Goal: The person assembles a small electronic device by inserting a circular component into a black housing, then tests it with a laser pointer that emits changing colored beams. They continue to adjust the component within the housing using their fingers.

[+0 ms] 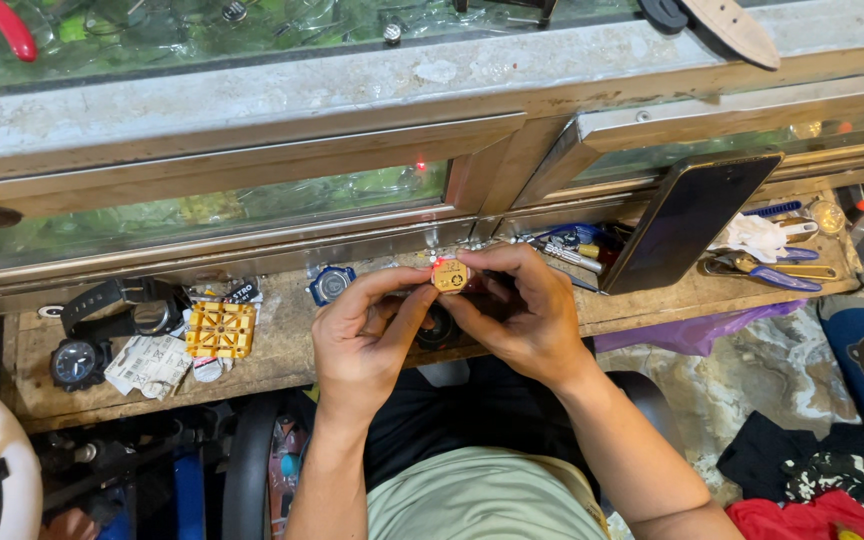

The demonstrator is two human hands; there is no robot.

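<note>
Much sits hidden under my own fingers: a dark round object (439, 327), likely a watch body, shows only as a sliver between my palms, and I cannot tell which hand carries it. The small gold octagonal piece (450, 276) is clear enough in outline, but its face is too small to read; a bit of red peeks at its upper left edge. My left hand (364, 335) comes up from below, forearm nearly vertical, thumb and forefinger curled narrow and pinching the gold piece from the left. My right hand (524, 315) angles in from the lower right, fingers arched over the top, fingertips closed on the piece's right side. Both hands meet just above the wooden bench edge (282, 345). Left of them: a blue-rimmed watch (331, 284), a yellow gridded holder block (220, 329), black watches (117, 320) partly stacked. Right: a dark phone (687, 218) leaning against the cabinet, blue-handled tools (777, 273) half covered by a white cloth (752, 237).
</note>
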